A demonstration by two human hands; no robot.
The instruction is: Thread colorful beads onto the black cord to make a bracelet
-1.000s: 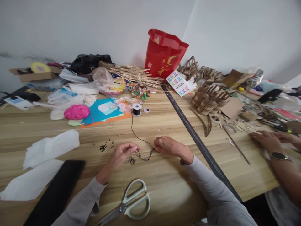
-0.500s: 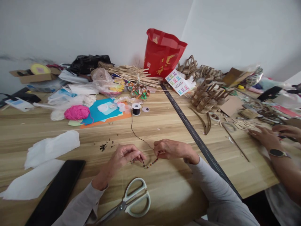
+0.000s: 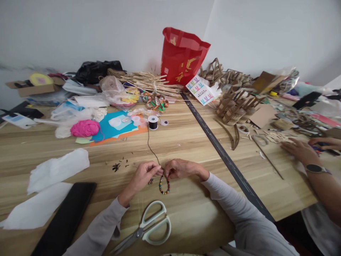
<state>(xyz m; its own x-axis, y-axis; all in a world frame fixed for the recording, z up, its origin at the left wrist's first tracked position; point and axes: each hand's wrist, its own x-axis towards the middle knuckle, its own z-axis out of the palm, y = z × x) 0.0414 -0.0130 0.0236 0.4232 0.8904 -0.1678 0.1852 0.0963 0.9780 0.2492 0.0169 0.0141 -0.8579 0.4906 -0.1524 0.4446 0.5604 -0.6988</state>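
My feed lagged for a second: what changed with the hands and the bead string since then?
The left hand and right hand moved together until their fingertips nearly meet. The bead string, which lay in an open arc between them, now hangs as a closed loop. Both hands kept their pinch on it. The small bead pile, thread spool and scissors stayed put.
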